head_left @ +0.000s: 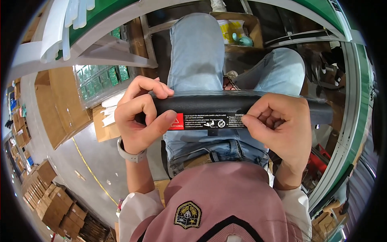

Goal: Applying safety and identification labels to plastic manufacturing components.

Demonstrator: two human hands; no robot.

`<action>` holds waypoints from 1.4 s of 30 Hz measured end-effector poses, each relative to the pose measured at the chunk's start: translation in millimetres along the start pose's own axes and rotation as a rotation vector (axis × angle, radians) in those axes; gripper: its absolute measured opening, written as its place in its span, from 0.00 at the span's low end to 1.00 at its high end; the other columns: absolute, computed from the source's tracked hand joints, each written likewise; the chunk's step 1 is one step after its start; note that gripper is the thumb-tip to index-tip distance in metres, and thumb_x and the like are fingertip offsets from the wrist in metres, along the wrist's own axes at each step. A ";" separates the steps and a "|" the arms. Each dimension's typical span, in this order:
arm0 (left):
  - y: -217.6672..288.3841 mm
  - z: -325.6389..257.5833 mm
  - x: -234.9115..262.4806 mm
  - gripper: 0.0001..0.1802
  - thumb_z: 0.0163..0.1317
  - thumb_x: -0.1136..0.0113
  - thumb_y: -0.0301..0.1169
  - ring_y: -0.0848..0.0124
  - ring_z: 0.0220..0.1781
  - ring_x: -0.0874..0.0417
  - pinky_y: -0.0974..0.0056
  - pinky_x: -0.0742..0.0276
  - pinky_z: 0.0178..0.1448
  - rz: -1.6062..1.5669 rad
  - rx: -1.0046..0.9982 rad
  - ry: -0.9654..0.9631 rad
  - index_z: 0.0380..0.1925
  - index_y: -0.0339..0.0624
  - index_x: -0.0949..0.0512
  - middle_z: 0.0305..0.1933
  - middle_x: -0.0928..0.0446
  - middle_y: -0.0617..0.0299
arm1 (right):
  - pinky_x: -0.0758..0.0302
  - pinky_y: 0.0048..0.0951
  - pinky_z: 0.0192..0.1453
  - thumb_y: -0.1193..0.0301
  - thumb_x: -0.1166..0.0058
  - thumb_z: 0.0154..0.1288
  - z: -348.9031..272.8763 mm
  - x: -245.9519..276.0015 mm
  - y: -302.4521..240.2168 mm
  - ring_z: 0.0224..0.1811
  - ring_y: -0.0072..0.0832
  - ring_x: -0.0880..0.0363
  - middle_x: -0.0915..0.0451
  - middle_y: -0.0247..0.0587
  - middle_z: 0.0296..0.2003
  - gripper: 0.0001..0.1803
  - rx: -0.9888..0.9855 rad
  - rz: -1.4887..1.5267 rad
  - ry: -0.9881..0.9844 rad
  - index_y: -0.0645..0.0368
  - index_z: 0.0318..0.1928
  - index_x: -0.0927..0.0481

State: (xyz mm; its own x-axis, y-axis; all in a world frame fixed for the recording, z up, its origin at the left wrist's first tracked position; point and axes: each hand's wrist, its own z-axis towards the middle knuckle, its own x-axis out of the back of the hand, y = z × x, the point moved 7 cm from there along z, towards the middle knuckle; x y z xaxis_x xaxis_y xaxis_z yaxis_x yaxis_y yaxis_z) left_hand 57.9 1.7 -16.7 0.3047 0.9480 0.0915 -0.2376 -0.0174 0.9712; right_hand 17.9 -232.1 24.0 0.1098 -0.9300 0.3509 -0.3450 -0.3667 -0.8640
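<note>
Grey floor (94,151) is seen at the left side of the frame, and it is crossed by a yellow line (91,169) which runs down toward the lower middle. At the lower left, brown cardboard stacks (56,205) are placed. The upper left is occupied by a green and white bench (105,13), where white tubes (59,30) are seen; at the right side, a white and green frame (350,86) is bent by the lens.

At the upper middle stands an open box (238,49), in which a yellow and white bag (230,28) and a turquoise object (242,40) are contained. A large carton (54,107) and a clear tray (94,82) are found to the left of the jeans (196,52).

In the centre, over the lap, a black bar (209,104) is held nearly level. A black and red label (193,122) is carried on its near side. By the left hand (137,113) the bar's left end is gripped, with the thumb on the red part. The right hand (284,129) is laid over the bar's right part, its fingers bent narrowly together; whether the label's edge is pinched cannot be told. By this hand the label's right end is covered, and by the bar a part of the jeans is hidden.
</note>
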 end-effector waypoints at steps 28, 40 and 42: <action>-3.2 3.7 -3.2 0.21 0.53 0.34 0.24 0.61 0.42 0.21 0.58 0.24 0.49 0.028 -0.073 0.037 0.14 0.41 0.39 0.40 0.27 0.50 | 0.38 0.46 0.72 0.68 0.45 0.61 -35.2 -71.8 -19.0 0.59 0.31 0.21 0.18 0.33 0.54 0.17 0.951 -0.868 -0.031 0.46 0.52 0.18; 4.7 -8.2 -3.9 0.21 0.52 0.34 0.25 0.59 0.43 0.21 0.58 0.24 0.49 0.077 -0.106 0.035 0.14 0.42 0.40 0.40 0.26 0.50 | 0.29 0.46 0.60 0.75 0.37 0.52 -59.7 58.6 23.6 0.52 0.44 0.17 0.15 0.46 0.44 0.17 0.658 -0.750 0.324 0.62 0.46 0.19; 2.4 -7.7 -2.9 0.21 0.53 0.35 0.25 0.59 0.43 0.21 0.58 0.24 0.49 0.079 -0.108 0.036 0.14 0.42 0.40 0.40 0.26 0.50 | 0.27 0.45 0.56 0.75 0.36 0.50 -57.6 55.3 19.9 0.49 0.45 0.17 0.16 0.46 0.44 0.18 0.717 -0.770 0.334 0.61 0.45 0.18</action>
State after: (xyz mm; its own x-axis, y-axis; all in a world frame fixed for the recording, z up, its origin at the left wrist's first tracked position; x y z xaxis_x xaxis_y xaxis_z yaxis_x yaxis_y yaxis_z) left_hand 49.3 1.3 -16.3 0.2484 0.9559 0.1567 -0.3577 -0.0598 0.9319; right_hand -36.5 -289.4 47.1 -0.2317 -0.4316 0.8718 0.3401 -0.8756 -0.3431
